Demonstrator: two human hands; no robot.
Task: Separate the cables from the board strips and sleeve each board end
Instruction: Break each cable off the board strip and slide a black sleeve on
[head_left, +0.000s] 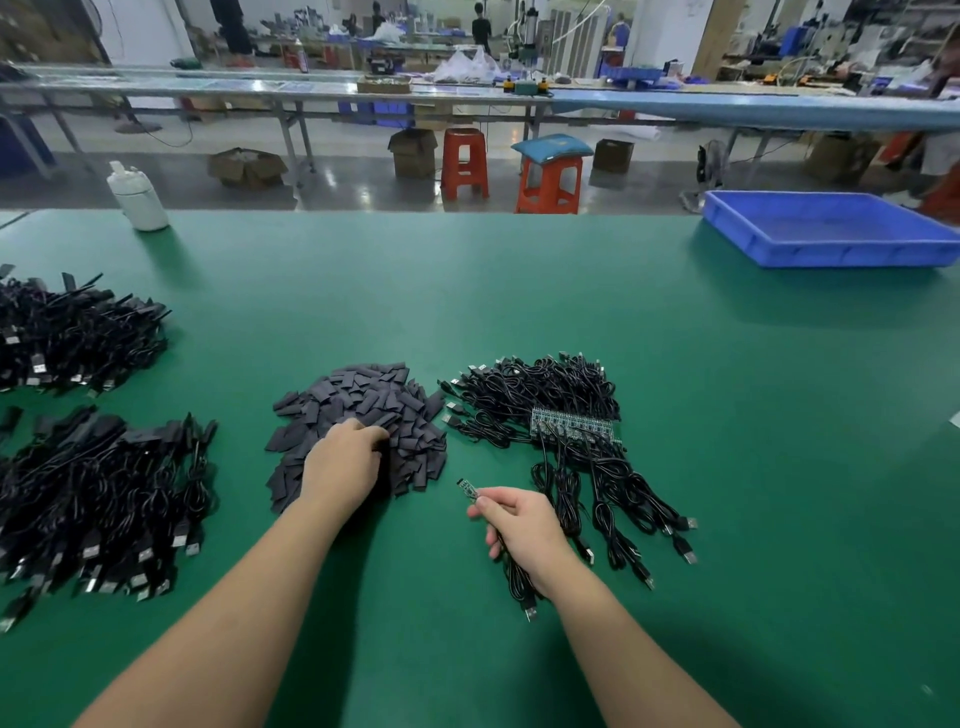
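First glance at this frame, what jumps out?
The two hands mid-table: the left hand digs into a grey pile of sleeves, the right hand holds a cable with a small board at its tip. Black cable heaps crowd the left edge; a blue tray sits far right.

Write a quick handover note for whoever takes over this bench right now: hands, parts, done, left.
Left hand: fingers digging into the heap of flat black sleeves, none lifted clear yet.
Right hand: grips one black cable whose small green board end sticks out bare.
Done: sleeved black cable piles at left.
Left: sleeve this board, then separate the cables on the green board strip.
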